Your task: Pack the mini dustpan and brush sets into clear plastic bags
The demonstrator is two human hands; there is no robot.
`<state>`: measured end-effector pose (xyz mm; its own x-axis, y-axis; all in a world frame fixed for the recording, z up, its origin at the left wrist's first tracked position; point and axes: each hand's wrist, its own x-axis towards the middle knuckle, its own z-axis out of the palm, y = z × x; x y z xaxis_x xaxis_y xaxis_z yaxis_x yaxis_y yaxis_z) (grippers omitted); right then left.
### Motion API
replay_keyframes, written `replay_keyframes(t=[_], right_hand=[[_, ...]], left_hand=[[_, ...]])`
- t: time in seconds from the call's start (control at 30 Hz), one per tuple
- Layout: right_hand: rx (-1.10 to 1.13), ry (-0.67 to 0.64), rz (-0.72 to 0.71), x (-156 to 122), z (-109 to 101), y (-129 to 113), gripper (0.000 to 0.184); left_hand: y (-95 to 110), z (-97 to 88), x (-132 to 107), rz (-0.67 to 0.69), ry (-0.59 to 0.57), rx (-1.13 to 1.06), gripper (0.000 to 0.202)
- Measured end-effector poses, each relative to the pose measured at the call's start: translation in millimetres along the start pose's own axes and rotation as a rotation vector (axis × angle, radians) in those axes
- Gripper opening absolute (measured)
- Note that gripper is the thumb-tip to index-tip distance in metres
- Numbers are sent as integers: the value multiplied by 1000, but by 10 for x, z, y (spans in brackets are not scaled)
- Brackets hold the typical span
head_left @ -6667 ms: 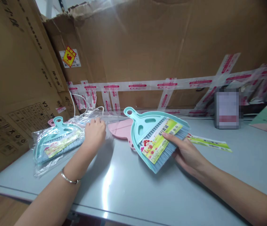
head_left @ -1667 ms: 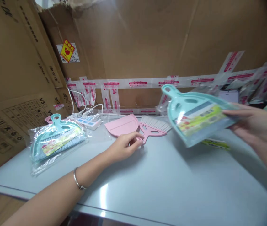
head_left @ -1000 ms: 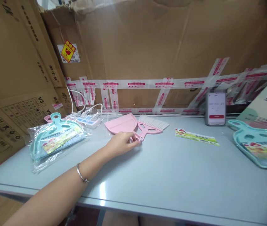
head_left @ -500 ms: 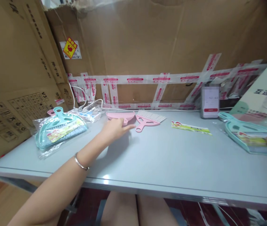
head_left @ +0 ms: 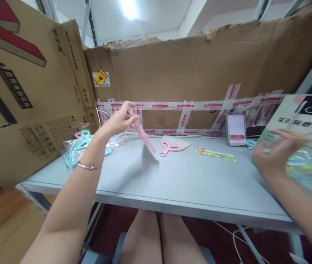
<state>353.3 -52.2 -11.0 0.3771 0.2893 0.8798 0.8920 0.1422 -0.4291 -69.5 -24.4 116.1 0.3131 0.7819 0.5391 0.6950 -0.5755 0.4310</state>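
Observation:
My left hand [head_left: 120,119] grips a pink dustpan [head_left: 142,135], which is tilted nearly on edge, its lower end close to the tabletop. Just right of it a pink hand brush [head_left: 169,148] with white bristles lies flat. Over the right part of the table is my right hand [head_left: 272,156], smeared by motion, its fingers stretched out and nothing seen in them. Behind and beside this hand lies a teal dustpan set [head_left: 307,172] in clear wrap, partly hidden by the hand.
A bagged teal dustpan set [head_left: 72,154] lies at the left, partly behind my left forearm. A printed label strip [head_left: 215,154] lies on the grey table [head_left: 183,187]. A phone [head_left: 236,130] stands near the taped cardboard [head_left: 172,73] at the back, with a printed board [head_left: 296,121] at right.
My left hand has lifted the pink dustpan and tipped it on edge. My right hand has come off the teal dustpan set and moved left. The view has tilted up.

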Motion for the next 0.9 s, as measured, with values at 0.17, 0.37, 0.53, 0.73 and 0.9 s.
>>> replay_keyframes(t=[0.17, 0.37, 0.53, 0.73, 0.9], right_hand=[[365, -370, -258, -228, 278, -887, 51], [794, -894, -143, -280, 267, -1535, 71], [798, -815, 172, -507, 274, -1386, 47], [765, -685, 243, -655, 360, -1302, 48], [750, -651, 249, -682, 410, -1275, 44]], left_hand=[[445, -49, -77, 70, -227, -281, 41], [885, 11, -165, 222, -575, -486, 35], [681, 340, -87, 295, -657, -692, 50], [263, 983, -377, 34, -401, -752, 50], [77, 1254, -601, -167, -246, -848, 48]])
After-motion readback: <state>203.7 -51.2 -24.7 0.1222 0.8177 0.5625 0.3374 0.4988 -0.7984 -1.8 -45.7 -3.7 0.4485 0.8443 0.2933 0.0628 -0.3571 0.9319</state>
